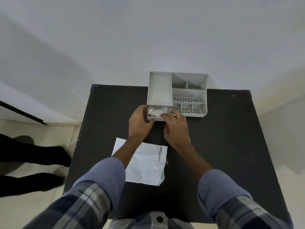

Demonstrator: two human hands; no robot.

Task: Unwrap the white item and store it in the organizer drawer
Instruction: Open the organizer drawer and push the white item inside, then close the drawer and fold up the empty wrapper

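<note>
A grey organizer [189, 90] stands at the far edge of the black table [222, 138]. Its drawer [156, 119], under the left tray, is pulled partly out toward me. The white item [156, 110], a soft pale bundle, lies inside the drawer. My left hand [140, 121] holds the drawer's left front corner. My right hand [177, 128] rests its fingers on the drawer's front right edge and touches the white item. The unfolded white wrapping paper [146, 164] lies flat on the table near me, partly under my left forearm.
The organizer's right side has several open compartments [188, 96], some with perforated floors. A white wall rises behind the table. At the left, another person's dark legs and shoes [41, 162] stand on the pale floor beside the table.
</note>
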